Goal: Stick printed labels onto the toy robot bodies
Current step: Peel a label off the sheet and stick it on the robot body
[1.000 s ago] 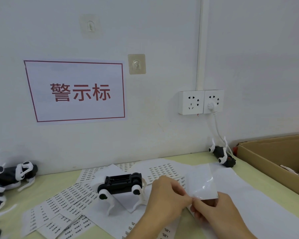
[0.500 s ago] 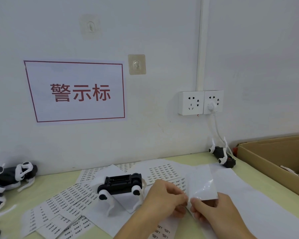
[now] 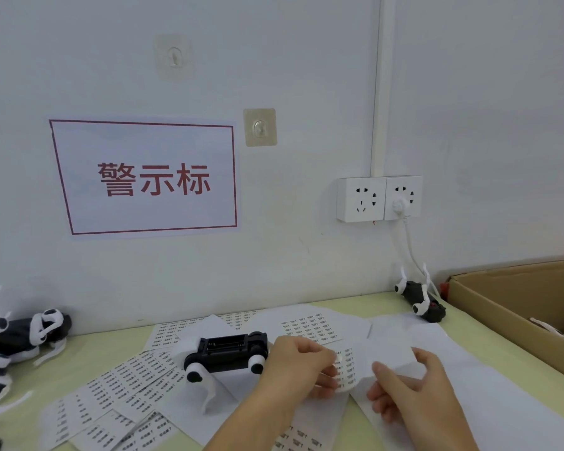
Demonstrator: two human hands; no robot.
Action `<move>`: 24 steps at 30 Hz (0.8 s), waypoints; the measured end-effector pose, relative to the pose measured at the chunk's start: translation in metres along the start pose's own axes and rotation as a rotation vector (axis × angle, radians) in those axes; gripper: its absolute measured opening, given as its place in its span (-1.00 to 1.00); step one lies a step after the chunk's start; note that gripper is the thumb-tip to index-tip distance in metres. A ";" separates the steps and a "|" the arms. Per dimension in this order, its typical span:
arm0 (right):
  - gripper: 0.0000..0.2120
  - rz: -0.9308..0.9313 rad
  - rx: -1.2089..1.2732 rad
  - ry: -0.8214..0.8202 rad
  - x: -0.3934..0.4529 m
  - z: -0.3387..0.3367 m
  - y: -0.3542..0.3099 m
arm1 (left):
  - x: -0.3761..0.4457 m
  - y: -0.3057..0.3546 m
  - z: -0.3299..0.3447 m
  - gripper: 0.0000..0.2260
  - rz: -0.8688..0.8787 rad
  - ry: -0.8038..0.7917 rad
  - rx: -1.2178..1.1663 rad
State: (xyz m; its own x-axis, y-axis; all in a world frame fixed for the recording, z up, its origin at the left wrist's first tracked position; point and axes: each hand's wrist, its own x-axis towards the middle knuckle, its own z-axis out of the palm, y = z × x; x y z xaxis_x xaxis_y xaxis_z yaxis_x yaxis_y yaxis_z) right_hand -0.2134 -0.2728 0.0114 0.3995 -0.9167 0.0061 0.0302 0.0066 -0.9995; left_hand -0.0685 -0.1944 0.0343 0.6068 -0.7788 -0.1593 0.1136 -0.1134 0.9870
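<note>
Basically, biggest risk: the peeled label (image 3: 338, 359) curls, sticks to a fingertip or the loose label sheets (image 3: 124, 382), or lands crooked on the toy robot body (image 3: 230, 353) just beside the left hand. Right hand (image 3: 404, 388) grips the backing sheet (image 3: 392, 350), fingers curled; left hand (image 3: 302, 364) pinches what looks like one label, narrow grip.

Black toy robot (image 3: 230, 351) with white legs, white label sheets (image 3: 127, 382) in rows of black print, pale green worktop (image 3: 385, 302), brown box (image 3: 515, 307), red-bordered sign (image 3: 144, 177).
</note>
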 end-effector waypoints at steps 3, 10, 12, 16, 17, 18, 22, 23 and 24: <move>-0.74 -0.046 0.070 0.089 -0.001 -0.005 -0.003 | -0.001 0.001 0.004 -0.93 0.059 0.046 0.030; -0.71 -0.166 -0.095 -0.241 -0.022 0.001 -0.004 | -0.006 -0.004 0.017 -0.90 0.335 0.181 0.255; -0.68 -0.142 -0.152 -0.311 -0.022 0.005 -0.001 | -0.007 -0.006 0.020 -0.85 0.390 0.190 0.305; -0.64 -0.117 -0.145 -0.308 -0.019 0.004 0.001 | -0.007 -0.011 0.024 -0.82 0.440 0.195 0.367; -0.63 -0.117 -0.137 -0.309 -0.018 0.004 0.001 | -0.008 -0.012 0.025 -0.82 0.454 0.197 0.380; -0.62 -0.120 -0.128 -0.311 -0.018 0.004 0.001 | -0.008 -0.012 0.025 -0.82 0.466 0.198 0.394; -0.62 -0.116 -0.086 -0.319 -0.016 0.003 0.002 | -0.011 -0.014 0.026 -0.83 0.510 0.211 0.459; -0.62 -0.115 -0.076 -0.323 -0.015 0.003 0.003 | -0.011 -0.015 0.026 -0.83 0.515 0.216 0.474; -0.61 -0.114 -0.067 -0.328 -0.015 0.002 0.003 | -0.011 -0.015 0.026 -0.83 0.520 0.217 0.488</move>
State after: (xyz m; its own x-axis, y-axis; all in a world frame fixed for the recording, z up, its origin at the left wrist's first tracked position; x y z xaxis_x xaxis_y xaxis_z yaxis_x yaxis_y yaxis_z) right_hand -0.2170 -0.2583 0.0084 0.6706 -0.7326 0.1167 0.0359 -0.1251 -0.9915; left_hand -0.0974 -0.2001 0.0218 0.6345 -0.6730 0.3802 -0.5621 -0.0642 0.8246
